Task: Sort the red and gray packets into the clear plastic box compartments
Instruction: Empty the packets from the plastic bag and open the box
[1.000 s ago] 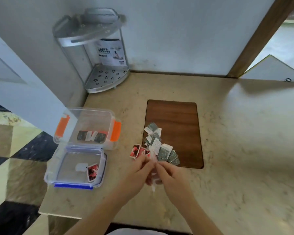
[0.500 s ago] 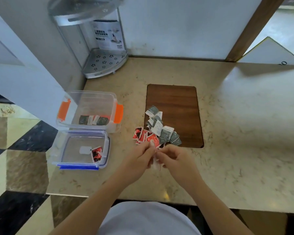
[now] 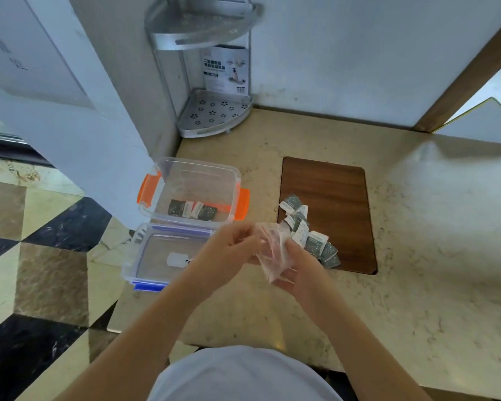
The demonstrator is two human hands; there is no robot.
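Both hands hold a thin clear plastic bag point(image 3: 272, 250) above the counter. My left hand point(image 3: 229, 247) pinches its left edge, and my right hand point(image 3: 298, 264) grips it from the right and below. A pile of gray packets point(image 3: 310, 235) lies on the wooden board's near left corner, just behind the bag. The clear box with orange clips point(image 3: 191, 192) holds a few gray packets point(image 3: 191, 211). In front of it sits the clear box with blue clips point(image 3: 162, 256); my left wrist covers its right side. Red packets are hidden behind my hands.
The wooden board point(image 3: 330, 198) is set into the marble counter point(image 3: 417, 256). A metal corner shelf point(image 3: 211, 111) stands against the back wall. The counter's left edge runs just beside the boxes, with tiled floor point(image 3: 41, 256) below.
The bag has been lifted and spread wider between my hands, which now cover the red packets. The camera view has shifted, putting the boxes nearer the middle.
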